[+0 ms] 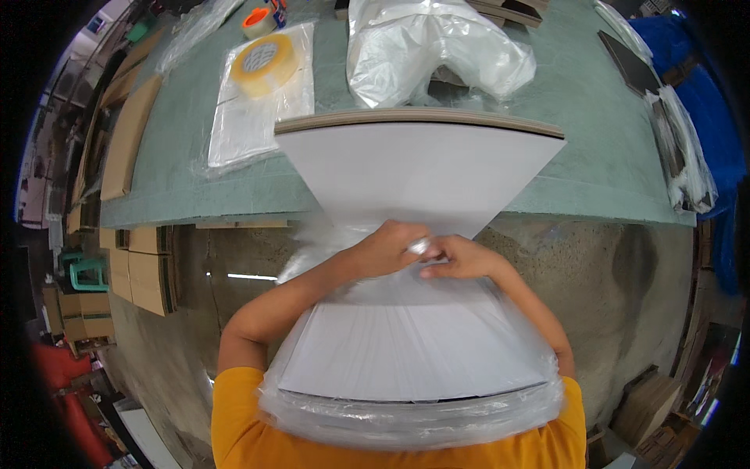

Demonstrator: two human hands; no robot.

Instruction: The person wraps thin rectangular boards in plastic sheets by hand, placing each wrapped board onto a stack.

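The white stack (414, 344), flat and sleeved in a clear bag (406, 418), is propped from the lap to the desk (562, 102) edge. The bag's mouth is pinched by the fingers of both the left hand (387, 248) and right hand (461, 258). The thin film could be torn if pulled hard, or the stack could slide off.

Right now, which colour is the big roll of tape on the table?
The big roll of tape is translucent yellow, lying on a clear bag; the head view shows it best.

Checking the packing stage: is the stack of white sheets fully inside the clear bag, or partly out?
Partly out. The clear bag wraps the near end of the white sheets; the far end lies bare beyond both hands.
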